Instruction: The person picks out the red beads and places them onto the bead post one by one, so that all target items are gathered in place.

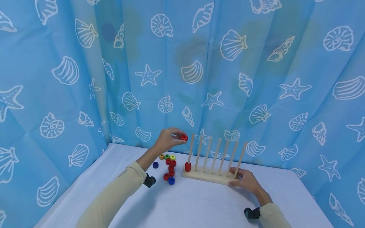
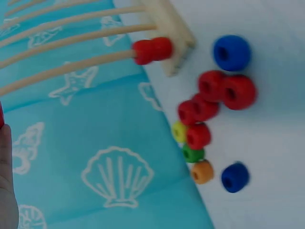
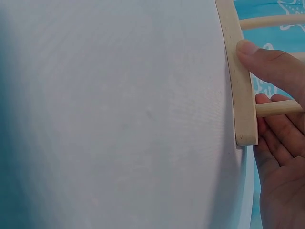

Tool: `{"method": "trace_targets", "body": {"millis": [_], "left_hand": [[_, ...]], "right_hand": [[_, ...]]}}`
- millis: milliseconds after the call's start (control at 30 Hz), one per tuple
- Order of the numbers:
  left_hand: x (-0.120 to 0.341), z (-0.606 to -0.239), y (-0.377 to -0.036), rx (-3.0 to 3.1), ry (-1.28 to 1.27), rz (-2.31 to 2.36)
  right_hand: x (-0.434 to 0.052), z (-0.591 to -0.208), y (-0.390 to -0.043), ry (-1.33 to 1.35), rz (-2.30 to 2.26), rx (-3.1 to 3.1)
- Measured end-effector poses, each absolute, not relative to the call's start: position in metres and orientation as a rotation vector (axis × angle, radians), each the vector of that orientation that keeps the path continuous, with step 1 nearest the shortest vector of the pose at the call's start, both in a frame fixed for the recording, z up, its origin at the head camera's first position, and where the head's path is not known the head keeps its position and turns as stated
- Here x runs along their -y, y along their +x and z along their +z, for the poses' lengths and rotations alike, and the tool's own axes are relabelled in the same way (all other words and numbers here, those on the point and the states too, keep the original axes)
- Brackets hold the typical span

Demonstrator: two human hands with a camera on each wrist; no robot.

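Observation:
Between thumb and fingers my left hand (image 1: 167,139) pinches a red bead (image 1: 184,137), raised close to the top of the leftmost peg (image 1: 191,148). Two red beads (image 2: 152,50) are stacked at the foot of that peg. The pegs stand upright in a row on a long wooden base (image 1: 206,178); the others carry no beads. My right hand (image 1: 246,181) grips the right end of the base, thumb on the near side and fingers behind, as the right wrist view shows. Only a sliver of the left hand and its bead shows in the left wrist view.
Left of the base, loose beads lie on the white table (image 1: 199,202): several red beads (image 1: 171,167), two blue beads (image 2: 232,53), an orange bead (image 2: 202,171), a green bead (image 1: 167,156) and a yellow bead (image 1: 172,157). A blue shell-patterned curtain (image 1: 176,79) hangs behind the table.

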State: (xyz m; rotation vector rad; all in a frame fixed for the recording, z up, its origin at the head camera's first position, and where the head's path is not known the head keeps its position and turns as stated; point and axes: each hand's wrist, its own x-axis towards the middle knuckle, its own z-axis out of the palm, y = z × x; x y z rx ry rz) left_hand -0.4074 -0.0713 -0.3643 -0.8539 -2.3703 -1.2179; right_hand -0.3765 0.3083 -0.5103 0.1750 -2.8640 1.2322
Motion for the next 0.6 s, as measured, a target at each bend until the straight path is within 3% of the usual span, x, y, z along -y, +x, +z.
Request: {"method": "trace_targets", "body": {"millis": [267, 600], "left_hand": [[0.062, -0.342, -0.407, 2.347, -0.867, -1.29], [0.046, -0.34, -0.416, 2.245, -0.981, -1.23]], "right_hand": [[-0.308, -0.512, -0.377, 0.145, 1.254, 2.866], [-0.307, -0.513, -0.377, 0.165, 1.246, 2.857]]}}
